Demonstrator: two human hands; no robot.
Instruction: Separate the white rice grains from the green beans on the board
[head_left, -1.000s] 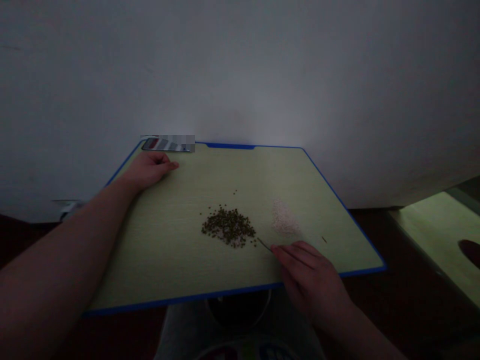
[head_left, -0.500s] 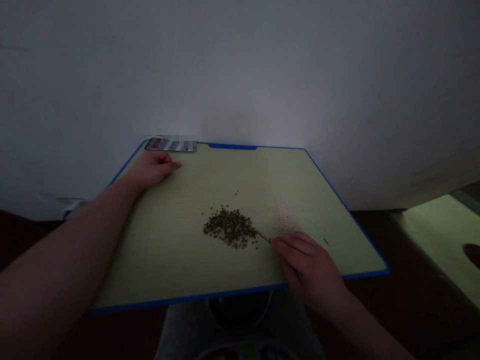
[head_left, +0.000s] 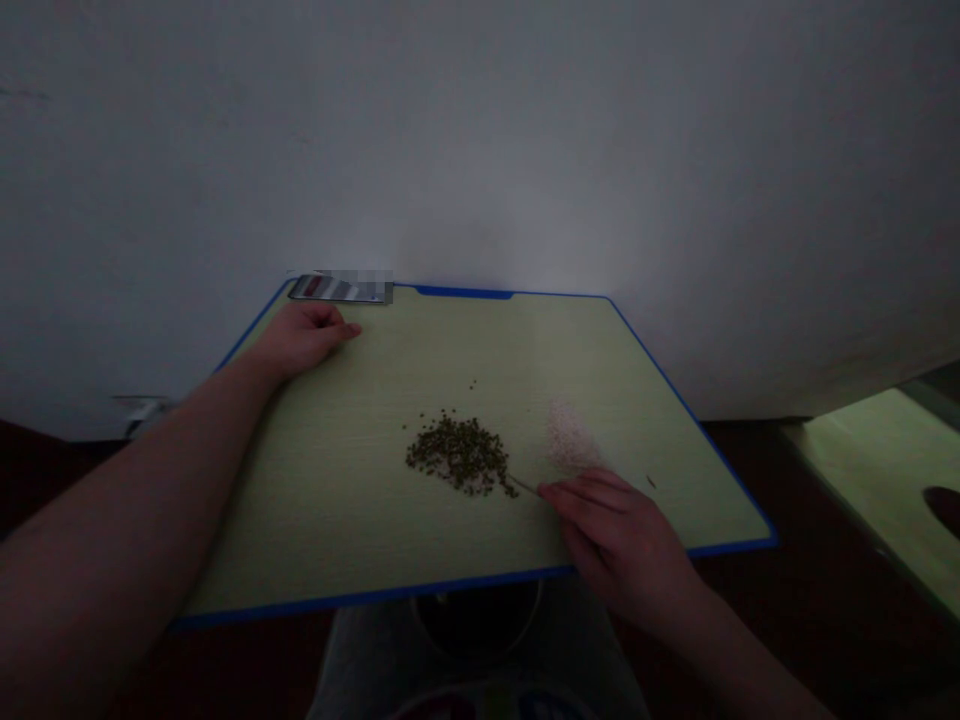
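Pale green tabletop (head_left: pixel 322 520) with a blue plastic edge carries a heap of small dark green beans (head_left: pixel 459 455) near its middle, with a pale mound of fine grains (head_left: pixel 570 438) just beside it. The right hand (head_left: pixel 615 540) pinches a thin metal pick (head_left: pixel 525 486), its tip at the heap's edge. The left hand (head_left: pixel 304 338) rests empty, fingers loosely curled, near a blurred flat device (head_left: pixel 341 289).

Pale green board (head_left: pixel 360 500), faint streaked grain, blue edge (head_left: pixel 375 596). Mid-board, dark olive seeds (head_left: pixel 459 455); at their 3 o'clock, off-white grains (head_left: pixel 570 438). Grey wall (head_left: pixel 480 140) at 12 o'clock.
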